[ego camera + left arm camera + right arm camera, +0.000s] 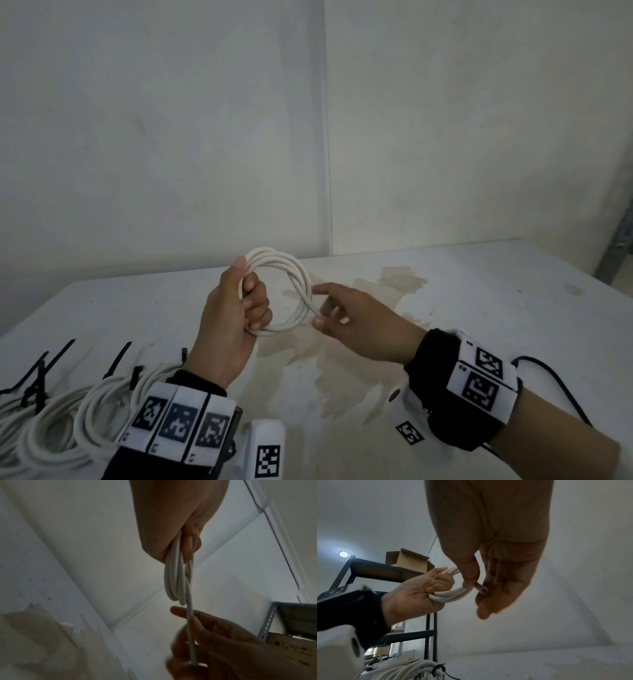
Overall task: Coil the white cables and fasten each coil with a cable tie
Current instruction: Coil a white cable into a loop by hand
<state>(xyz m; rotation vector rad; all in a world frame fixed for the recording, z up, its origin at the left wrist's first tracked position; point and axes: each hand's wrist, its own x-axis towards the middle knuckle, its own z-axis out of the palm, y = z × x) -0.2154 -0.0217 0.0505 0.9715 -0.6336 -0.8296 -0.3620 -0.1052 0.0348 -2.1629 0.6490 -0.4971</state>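
Note:
My left hand (239, 301) grips one side of a small round coil of white cable (291, 270), held upright above the table (479, 308). The coil (173, 577) hangs from the left fist in the left wrist view. My right hand (329, 311) pinches the cable's loose end (481, 588) between thumb and fingers at the coil's right side, the other fingers spread. In the left wrist view the loose end (190, 635) runs down into the right hand (214, 642). Several coiled white cables (51, 421) fastened with black cable ties (120, 356) lie at the near left.
The table top carries a brownish stain (342, 359) in the middle and a printed marker (409, 432) near the front. A thin black wire (555, 377) trails from my right wristband. A metal rack (388, 574) with a cardboard box stands off to one side.

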